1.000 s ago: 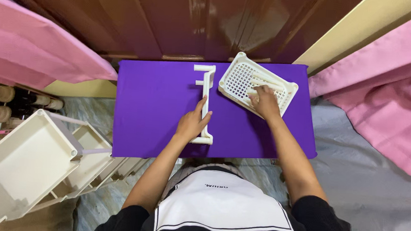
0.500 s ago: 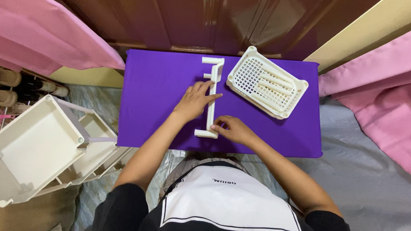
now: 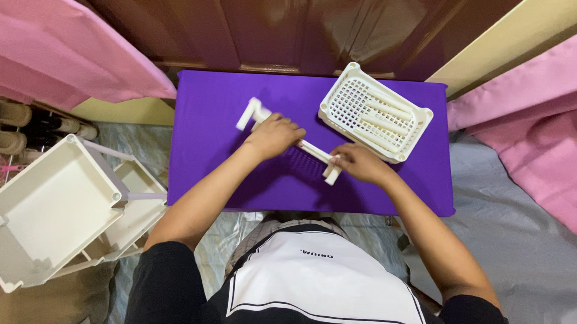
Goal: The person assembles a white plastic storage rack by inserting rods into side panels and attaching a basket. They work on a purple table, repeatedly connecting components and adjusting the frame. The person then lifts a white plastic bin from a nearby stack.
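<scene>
2 hands on 1 white frame piece (image 3: 316, 152), lifted slantwise over purple table (image 3: 221, 171). Perforated white basket (image 3: 375, 114) just beyond grip. Left hand (image 3: 273, 136) clasped round mid-bar; right hand (image 3: 358, 163) pinching near end.

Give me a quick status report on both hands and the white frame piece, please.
Left hand and right hand both gripping the white frame piece, lifted off the purple table. Slotted basket close beside the right hand, not touching.
</scene>
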